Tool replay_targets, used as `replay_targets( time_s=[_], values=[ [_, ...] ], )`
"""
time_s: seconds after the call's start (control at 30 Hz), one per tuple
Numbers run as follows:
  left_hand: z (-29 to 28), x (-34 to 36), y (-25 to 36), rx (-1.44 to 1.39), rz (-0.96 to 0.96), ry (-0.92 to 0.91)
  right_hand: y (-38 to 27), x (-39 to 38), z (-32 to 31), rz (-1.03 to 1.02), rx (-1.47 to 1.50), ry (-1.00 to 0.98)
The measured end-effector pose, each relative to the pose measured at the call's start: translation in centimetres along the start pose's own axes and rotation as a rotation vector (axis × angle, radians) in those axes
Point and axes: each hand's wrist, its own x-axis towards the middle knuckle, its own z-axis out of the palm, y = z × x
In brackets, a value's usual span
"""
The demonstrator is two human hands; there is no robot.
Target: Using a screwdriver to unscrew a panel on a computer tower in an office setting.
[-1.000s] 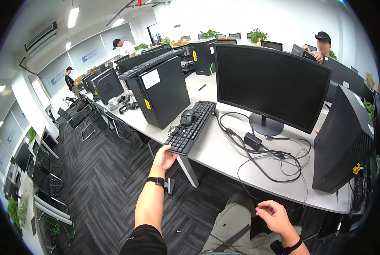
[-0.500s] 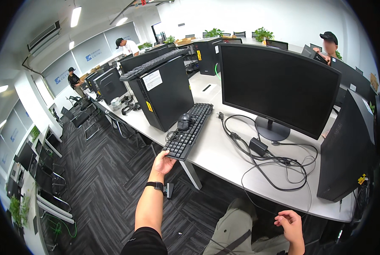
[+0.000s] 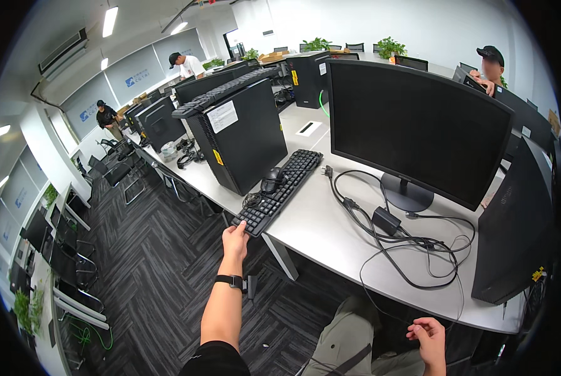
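Observation:
My left hand [image 3: 235, 240] is closed on the near end of a black keyboard [image 3: 287, 188], thumb on top. The keyboard slants along the table's left edge beside an upright black computer tower [image 3: 246, 141]. On top of it rests a black mouse [image 3: 272, 180] with its cord bunched up. Low on the right, in front of the table edge, my right hand [image 3: 429, 341] has its fingers curled in. A thin black cable [image 3: 376, 305] hangs from the table and runs to its fingertips.
A black monitor [image 3: 418, 125] stands on the table [image 3: 305, 250], with tangled cables and a black power adapter [image 3: 386, 220] before it. Another tower [image 3: 515, 219] is at the right. More keyboards [image 3: 230, 91] lie stacked on the left tower. Several people work farther back.
The view has shifted slightly. My left hand keeps its hold on the keyboard's near end, and its fingers look more closed on it. My right hand has barely moved.

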Motion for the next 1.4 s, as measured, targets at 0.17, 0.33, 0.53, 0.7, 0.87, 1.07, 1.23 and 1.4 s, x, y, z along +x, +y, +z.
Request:
replay_targets(
  time_s=[0.17,0.33,0.53,0.7,0.87,1.07,1.23,1.4],
  values=[
    [0.9,-1.2,0.0,0.46,0.101,0.007,-0.3,0.3,0.2,0.001,0.004,0.017],
    [2.3,-2.0,-1.1,0.645,0.134,0.037,-1.3,0.0,0.4,-0.006,-0.015,0.043],
    [6.4,-4.4,-2.6,1.173,0.594,0.279,-2.2,-0.9,-0.1,-0.048,-0.054,0.018],
    [13.8,-12.6,-6.4,1.071,0.678,-0.524,-2.6,-1.6,-1.1,0.042,0.023,-0.01],
    [22.3,-14.5,-10.5,1.106,0.701,-0.856,-2.9,-2.5,-2.7,0.044,-0.084,-0.049],
    [30.1,-11.6,-13.2,1.733,0.864,-0.826,-2.1,-3.6,-4.1,0.025,-0.054,-0.045],
    [31.4,-11.1,-11.7,1.669,0.53,-0.957,-1.1,-4.8,-6.0,-0.011,0.019,0.002],
    [32.0,-14.0,-7.2,1.122,0.807,-0.732,-0.6,-4.4,-8.2,0.044,0.048,0.069]
  ],
)
